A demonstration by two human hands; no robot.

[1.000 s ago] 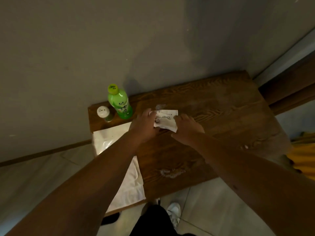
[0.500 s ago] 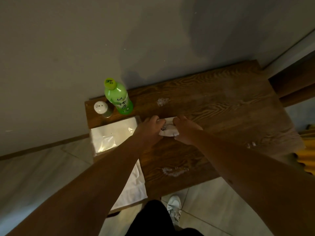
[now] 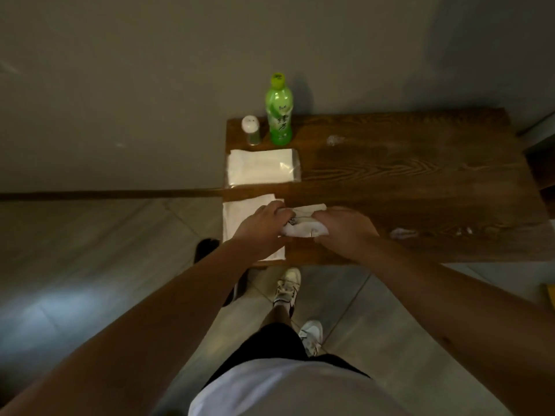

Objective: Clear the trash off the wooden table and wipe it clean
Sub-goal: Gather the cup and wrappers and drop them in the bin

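Head view: a crumpled white paper w/ dark print (image 3: 303, 225) is held between both hands above the near-left part of the wooden tabletop (image 3: 420, 181). Left hand (image 3: 260, 226) and right hand (image 3: 345, 231) fingers are curled onto its ends. Long axis runs left-right. White smears (image 3: 402, 233) are seen just right.

Single head view, looking steeply down and forward from standing height; counter (image 3: 420, 181) sitting close ahead, floor (image 3: 90, 265) and wall (image 3: 150, 70) filling the left.

Shaker (image 3: 250, 129) left of bottle (image 3: 279, 111), behind napkins (image 3: 262, 166)
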